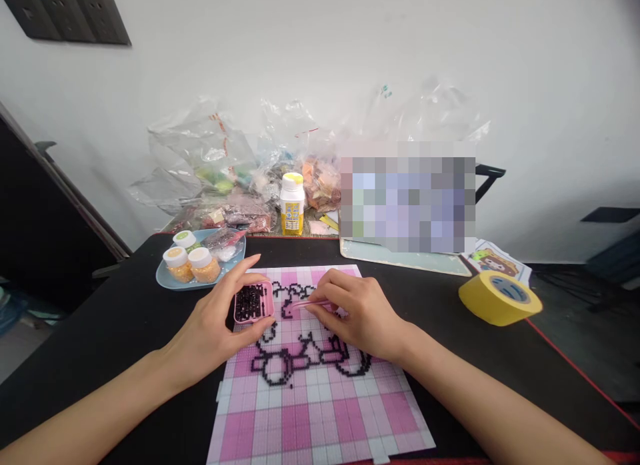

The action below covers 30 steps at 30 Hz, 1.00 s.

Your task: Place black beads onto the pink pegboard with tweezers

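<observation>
My left hand [225,312] grips a small pink tray [271,304] by its edges, thumb below and fingers above. Black fuse beads [249,301] fill much of that tray. Between the thumb and fingers of my right hand [353,308] is a pair of pink tweezers [301,306], its tip over the pegboard. Under both hands lies the pink and white checkered pegboard [323,422]. Rows of black beads [275,383] on it form outlines, partly covered by my right hand. Whether a bead sits in the tweezer tip is too small to tell.
A blue plate [165,278] with jars [204,265] and a bag stands left. Behind are plastic bags [200,145], a white and yellow bottle [293,205] and a blurred-out upright panel [407,202]. Yellow tape [485,298] lies right, near a printed picture [500,262], on the black table [165,418].
</observation>
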Available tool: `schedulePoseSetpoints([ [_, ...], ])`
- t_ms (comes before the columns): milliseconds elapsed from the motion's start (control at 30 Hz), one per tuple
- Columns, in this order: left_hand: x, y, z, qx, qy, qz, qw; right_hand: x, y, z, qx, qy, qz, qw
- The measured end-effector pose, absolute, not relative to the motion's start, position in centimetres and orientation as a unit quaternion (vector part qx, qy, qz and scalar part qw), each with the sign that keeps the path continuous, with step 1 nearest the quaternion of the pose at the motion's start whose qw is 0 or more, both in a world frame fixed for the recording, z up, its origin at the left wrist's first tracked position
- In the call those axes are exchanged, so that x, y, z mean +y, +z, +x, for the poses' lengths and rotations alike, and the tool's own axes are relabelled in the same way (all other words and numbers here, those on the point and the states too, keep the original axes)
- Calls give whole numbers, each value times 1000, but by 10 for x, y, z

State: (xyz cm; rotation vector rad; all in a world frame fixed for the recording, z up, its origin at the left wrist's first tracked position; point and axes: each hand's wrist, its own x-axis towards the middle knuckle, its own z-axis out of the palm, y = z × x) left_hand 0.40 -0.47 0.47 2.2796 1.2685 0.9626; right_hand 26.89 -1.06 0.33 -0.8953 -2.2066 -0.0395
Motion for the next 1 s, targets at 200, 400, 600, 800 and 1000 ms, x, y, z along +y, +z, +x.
schedulePoseSetpoints([
  [200,-4,4,4,444,348,807,176,-12,5,269,-862,-18,-345,371],
  [400,-3,4,4,444,357,806,157,-12,5,268,-862,-20,-346,370],
  [600,-3,5,4,445,358,807,151,-12,5,268,-870,-9,-334,362],
  [800,-3,5,4,443,361,806,156,-12,5,268,-882,17,-312,352],
  [1000,-4,5,4,451,361,800,160,-11,5,267,-852,-15,-350,388],
])
